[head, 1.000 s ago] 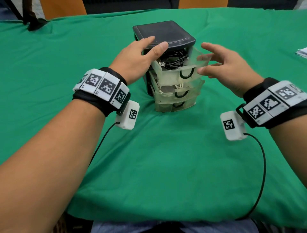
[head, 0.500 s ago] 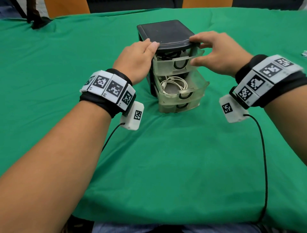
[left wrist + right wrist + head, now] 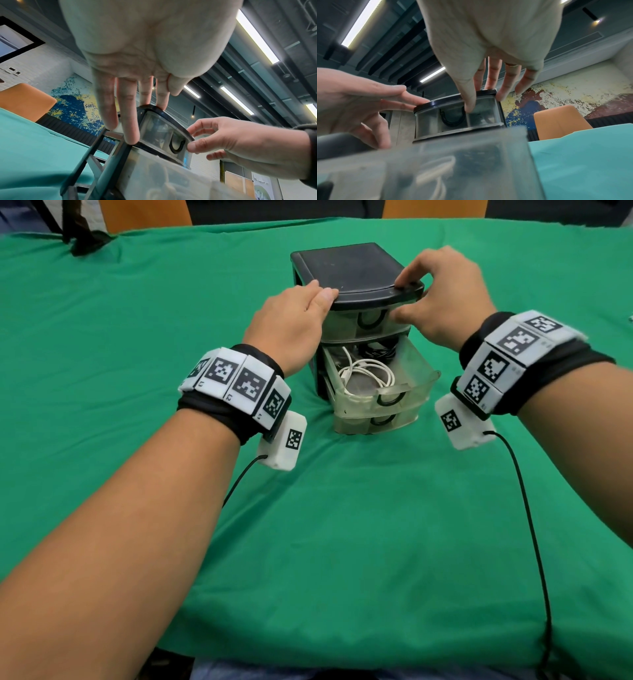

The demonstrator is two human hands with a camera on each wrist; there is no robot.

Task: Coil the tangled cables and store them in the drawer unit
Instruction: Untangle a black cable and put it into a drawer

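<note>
A small drawer unit [image 3: 352, 272] with a black top stands on the green cloth. Its top drawer [image 3: 346, 325] sits pushed in. The middle drawer [image 3: 416, 371] is pulled out and holds a coiled white cable [image 3: 368, 373], with a black cable [image 3: 376, 349] behind it. My left hand [image 3: 291, 320] touches the top's front left corner with straight fingers [image 3: 130, 121]. My right hand [image 3: 442, 299] rests its fingertips on the front right corner, and its thumb [image 3: 469, 102] presses the top drawer's front [image 3: 453, 117]. The bottom drawer [image 3: 376, 421] sticks out slightly.
The green-clothed table [image 3: 342, 525] stretches wide around the unit. Orange chairs [image 3: 147, 213] stand past the far edge. A black strap [image 3: 85, 237] lies at the far left corner. A thin black cable [image 3: 527, 508] trails from my right wrist camera across the cloth.
The top drawer went from pulled out to pushed in. My right hand came onto the unit's front right corner, and my left hand slid back to the front left corner.
</note>
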